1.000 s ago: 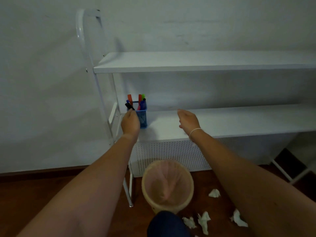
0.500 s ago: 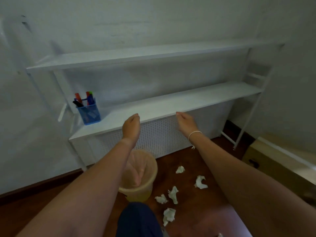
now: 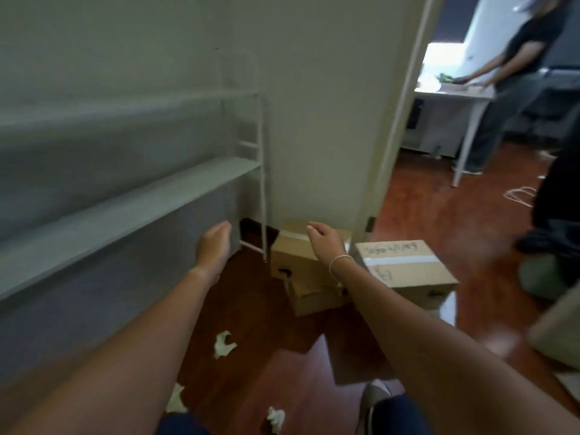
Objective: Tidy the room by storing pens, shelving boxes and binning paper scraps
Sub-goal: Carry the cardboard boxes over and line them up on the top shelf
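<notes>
Three cardboard boxes lie on the wooden floor by the wall corner: one (image 3: 293, 257) against the wall, a flatter one (image 3: 314, 298) in front of it, and a taped, scribbled one (image 3: 405, 271) to the right. My left hand (image 3: 215, 246) and my right hand (image 3: 326, 241) are stretched out in the air, both holding nothing with fingers loosely curled. My right hand hovers above the box by the wall. Crumpled paper scraps (image 3: 223, 344) lie on the floor, with further scraps (image 3: 276, 419) near my feet. The white shelf unit (image 3: 131, 202) runs along the left wall.
An open doorway at the right leads to another room, where a person (image 3: 514, 73) stands at a white table (image 3: 467, 120). Another person's dark legs (image 3: 555, 215) stand at the right edge. My shoe (image 3: 373, 400) shows at the bottom.
My view has swung to the right, away from the pen holder and the bin, which have left the view. The boxes and the doorway have come into view. Both hands stay empty.
</notes>
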`<state>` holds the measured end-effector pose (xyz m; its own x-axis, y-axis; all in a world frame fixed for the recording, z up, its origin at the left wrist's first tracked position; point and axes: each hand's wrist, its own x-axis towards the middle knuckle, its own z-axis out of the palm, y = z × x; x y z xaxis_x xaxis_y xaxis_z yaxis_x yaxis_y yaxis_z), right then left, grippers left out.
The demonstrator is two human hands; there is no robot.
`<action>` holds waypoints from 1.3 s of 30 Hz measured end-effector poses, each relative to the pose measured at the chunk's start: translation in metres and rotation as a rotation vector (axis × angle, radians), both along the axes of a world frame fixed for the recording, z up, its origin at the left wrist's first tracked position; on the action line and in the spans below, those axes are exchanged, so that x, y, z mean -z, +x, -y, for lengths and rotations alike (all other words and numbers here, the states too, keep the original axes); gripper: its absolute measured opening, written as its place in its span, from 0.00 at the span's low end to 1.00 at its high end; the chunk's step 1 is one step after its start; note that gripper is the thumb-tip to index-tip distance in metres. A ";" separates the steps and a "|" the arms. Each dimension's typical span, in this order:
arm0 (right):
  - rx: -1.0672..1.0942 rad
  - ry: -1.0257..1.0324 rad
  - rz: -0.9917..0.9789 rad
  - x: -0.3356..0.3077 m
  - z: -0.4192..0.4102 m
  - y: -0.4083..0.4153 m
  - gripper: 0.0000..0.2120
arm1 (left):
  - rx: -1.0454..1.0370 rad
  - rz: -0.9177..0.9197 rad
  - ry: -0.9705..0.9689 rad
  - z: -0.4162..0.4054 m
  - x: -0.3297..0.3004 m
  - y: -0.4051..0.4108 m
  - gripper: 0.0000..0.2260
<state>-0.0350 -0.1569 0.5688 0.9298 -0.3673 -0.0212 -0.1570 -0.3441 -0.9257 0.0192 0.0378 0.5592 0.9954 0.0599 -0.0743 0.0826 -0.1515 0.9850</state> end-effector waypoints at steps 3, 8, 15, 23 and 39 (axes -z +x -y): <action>0.124 0.014 -0.022 0.009 0.059 -0.018 0.17 | 0.117 -0.010 -0.009 0.070 0.005 -0.002 0.16; 0.264 0.073 -0.082 0.044 0.136 -0.029 0.17 | 0.263 -0.098 0.006 0.157 0.033 0.003 0.20; 0.406 0.101 -0.183 0.119 0.227 -0.015 0.18 | 0.367 -0.234 0.043 0.249 0.110 0.027 0.19; 0.593 0.220 -0.263 0.210 0.324 0.014 0.19 | 0.467 -0.335 0.150 0.346 0.193 0.072 0.19; 0.968 0.678 -0.390 0.341 0.377 0.120 0.33 | 0.724 -0.120 0.656 0.501 0.272 0.230 0.23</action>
<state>0.0851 -0.5342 0.2277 0.1722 -0.7049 -0.6880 -0.3841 0.5952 -0.7059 0.2494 -0.4634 0.2877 0.7961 -0.4959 -0.3469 -0.1519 -0.7185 0.6787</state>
